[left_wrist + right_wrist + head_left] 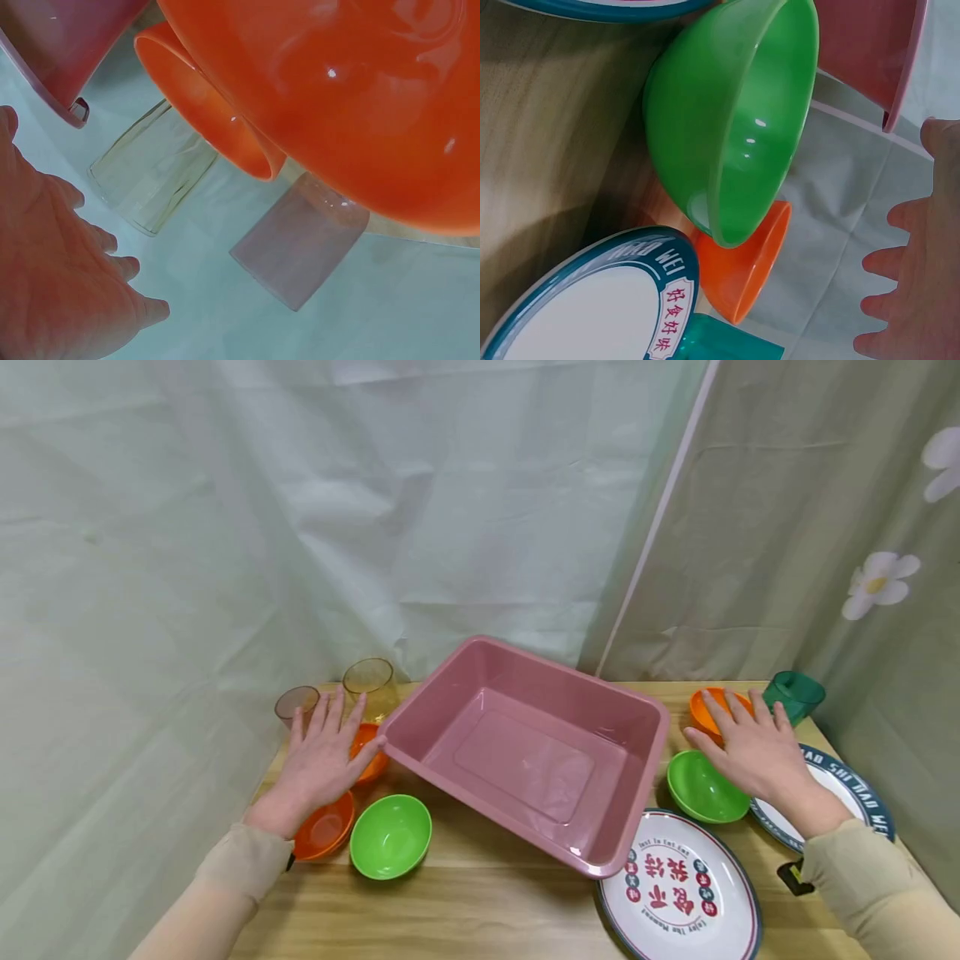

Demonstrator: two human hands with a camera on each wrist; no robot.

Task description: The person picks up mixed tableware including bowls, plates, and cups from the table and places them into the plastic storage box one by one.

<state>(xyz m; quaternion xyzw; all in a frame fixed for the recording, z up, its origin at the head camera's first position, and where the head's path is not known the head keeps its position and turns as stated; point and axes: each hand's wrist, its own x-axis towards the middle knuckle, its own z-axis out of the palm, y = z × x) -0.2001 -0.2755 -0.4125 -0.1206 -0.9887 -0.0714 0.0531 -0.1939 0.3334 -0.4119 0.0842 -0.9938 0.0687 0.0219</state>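
My left hand [324, 763] is spread flat in the air, fingers straight, holding nothing. Under and around it are an orange bowl [325, 828], a second orange bowl [372, 766] and a green bowl [391, 837]. A pinkish glass [301, 241] and a yellowish glass [154, 169] stand past its fingertips. My right hand [757, 758], also spread and holding nothing, hovers over the right-hand dishes. Nearest to it are a green bowl [769, 124], an orange bowl [742, 262] and a blue-rimmed plate [585, 307]. Between the hands sits a pink rectangular basin [525, 752].
A white plate with red lettering [667, 935] lies at the front right, partly beneath the basin's corner. At the back right corner is a teal cup [795, 693]. Pale curtains [450, 518] enclose the back and sides of the wooden table [420, 914].
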